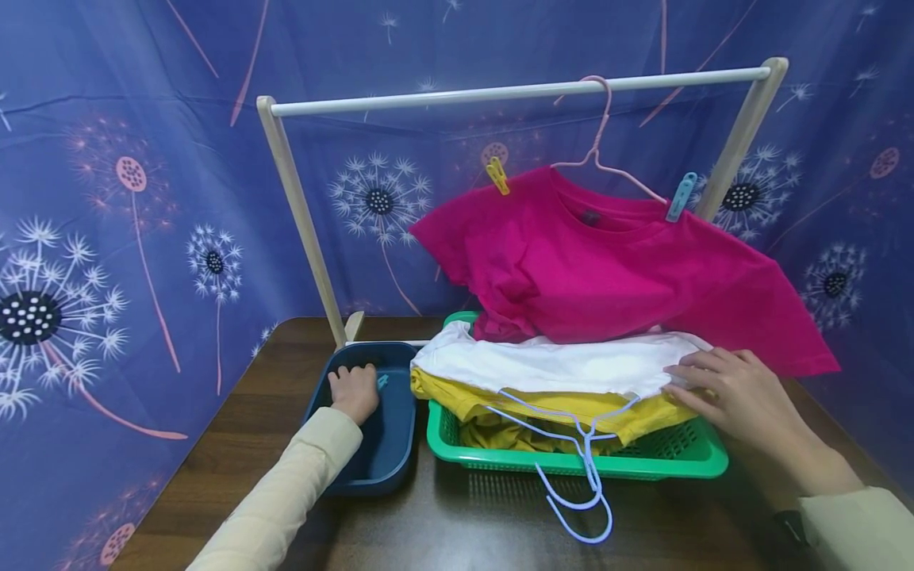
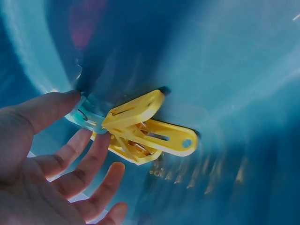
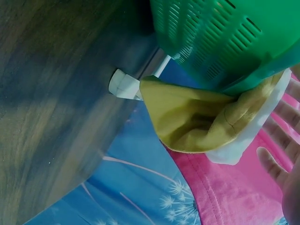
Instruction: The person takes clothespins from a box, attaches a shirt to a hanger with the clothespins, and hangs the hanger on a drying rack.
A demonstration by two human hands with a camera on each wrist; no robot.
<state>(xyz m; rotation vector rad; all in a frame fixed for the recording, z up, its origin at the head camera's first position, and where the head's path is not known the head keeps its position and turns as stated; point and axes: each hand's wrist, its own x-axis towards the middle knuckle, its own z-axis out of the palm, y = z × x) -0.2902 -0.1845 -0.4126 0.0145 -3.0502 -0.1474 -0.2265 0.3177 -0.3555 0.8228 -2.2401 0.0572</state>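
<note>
My left hand (image 1: 355,392) reaches into a dark blue basin (image 1: 410,444). In the left wrist view, its thumb and fingers pinch a light blue clothespin (image 2: 84,115) beside several yellow clothespins (image 2: 173,137). My right hand (image 1: 735,392) touches the right edge of a white shirt (image 1: 564,365), its fingers extended and its thumb apart in the right wrist view. The white shirt lies on yellow clothing (image 1: 464,396) over a green basket (image 1: 493,457). Two periwinkle hangers (image 1: 589,448) emerge from these clothes, hooks toward me.
A magenta T-shirt (image 1: 628,262) hangs behind on a pink hanger (image 1: 598,135), with a yellow clothespin (image 1: 497,176) and a blue clothespin (image 1: 681,197) at its shoulders. The rack's white bar (image 1: 428,98) spans above the wooden table (image 1: 236,452). A dandelion-print curtain (image 1: 164,71) stands behind.
</note>
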